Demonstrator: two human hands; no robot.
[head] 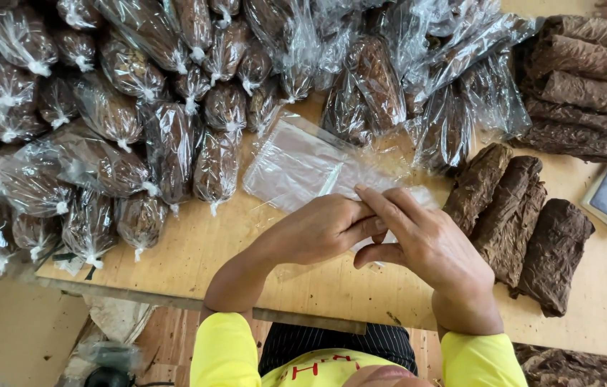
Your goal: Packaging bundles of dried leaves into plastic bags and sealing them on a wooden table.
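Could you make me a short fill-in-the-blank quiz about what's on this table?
1. Both hands meet over a clear plastic ___ lying flat.
2. The bagged rolls are tied shut with ___ ties.
3. Three bare brown rolls lie to the person's ___.
4. The tabletop is made of ___.

Missing words: bag; white; right; wood

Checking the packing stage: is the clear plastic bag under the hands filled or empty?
Empty: the clear plastic bag lies flat, bare table showing through it; both hands pinch its near edge.

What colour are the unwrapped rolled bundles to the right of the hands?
Dark brown, like dried leaf; the unwrapped bundles show best in the head view, beside the right hand.
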